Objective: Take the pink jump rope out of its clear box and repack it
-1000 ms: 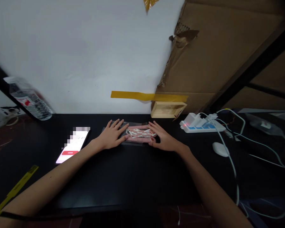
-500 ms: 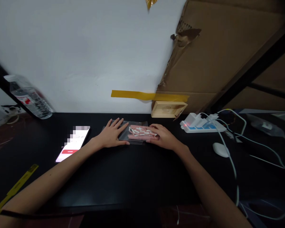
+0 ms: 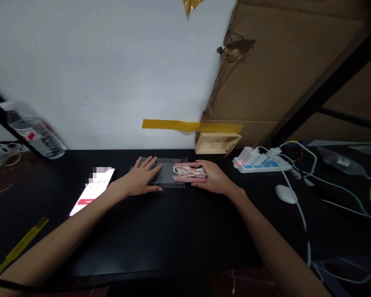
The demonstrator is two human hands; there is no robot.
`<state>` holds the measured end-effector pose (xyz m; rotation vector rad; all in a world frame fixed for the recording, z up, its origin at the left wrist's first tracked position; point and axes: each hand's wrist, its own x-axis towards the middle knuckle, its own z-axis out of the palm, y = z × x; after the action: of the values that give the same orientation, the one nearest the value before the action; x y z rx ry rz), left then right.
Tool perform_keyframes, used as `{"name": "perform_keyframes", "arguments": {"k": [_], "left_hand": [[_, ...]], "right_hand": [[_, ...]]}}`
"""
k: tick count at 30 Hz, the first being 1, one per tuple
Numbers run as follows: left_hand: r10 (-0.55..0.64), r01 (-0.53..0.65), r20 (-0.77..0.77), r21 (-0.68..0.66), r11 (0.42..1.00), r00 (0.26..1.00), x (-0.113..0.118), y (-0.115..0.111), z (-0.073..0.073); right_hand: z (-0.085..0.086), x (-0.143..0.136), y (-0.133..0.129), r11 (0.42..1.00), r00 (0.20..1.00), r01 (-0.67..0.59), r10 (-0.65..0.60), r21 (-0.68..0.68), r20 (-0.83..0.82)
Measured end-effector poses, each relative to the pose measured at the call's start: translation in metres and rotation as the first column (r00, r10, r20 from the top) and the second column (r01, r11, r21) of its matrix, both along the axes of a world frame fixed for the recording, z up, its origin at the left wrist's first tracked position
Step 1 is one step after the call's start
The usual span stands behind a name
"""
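my spread left hand [image 3: 139,180] should pin the clear bag [image 3: 163,173] flat while my right hand [image 3: 215,178], clamped on the pink bundle [image 3: 188,172], stays level.

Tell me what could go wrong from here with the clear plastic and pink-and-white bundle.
The clear plastic might shift, since the left hand spreads over just its left end. The pink-and-white bundle might catch on the plastic's right end, which it overlaps, or slip from the right hand. The left forearm might nudge the phone close beside it.
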<state>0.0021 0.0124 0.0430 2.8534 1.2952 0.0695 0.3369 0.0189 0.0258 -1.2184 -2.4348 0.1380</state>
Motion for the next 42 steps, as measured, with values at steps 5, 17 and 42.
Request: {"name": "perform_keyframes", "arguments": {"k": [5, 17, 42], "left_hand": [[0.028, -0.028, 0.003, 0.020, 0.999, 1.000, 0.001, -0.001, -0.015], [0.181, -0.188, 0.075, 0.102, 0.977, 0.981, 0.014, -0.004, -0.017], [0.090, -0.101, 0.163, 0.061, 0.993, 0.983, 0.012, 0.019, -0.021]], "right_hand": [[-0.004, -0.006, -0.001, 0.997, 0.996, 0.009, -0.016, 0.072, 0.093], [-0.010, 0.007, 0.012, 0.997, 0.994, 0.078, -0.077, -0.008, 0.078], [0.006, -0.001, -0.011, 0.987, 0.986, -0.149, 0.153, -0.062, 0.063]]}}
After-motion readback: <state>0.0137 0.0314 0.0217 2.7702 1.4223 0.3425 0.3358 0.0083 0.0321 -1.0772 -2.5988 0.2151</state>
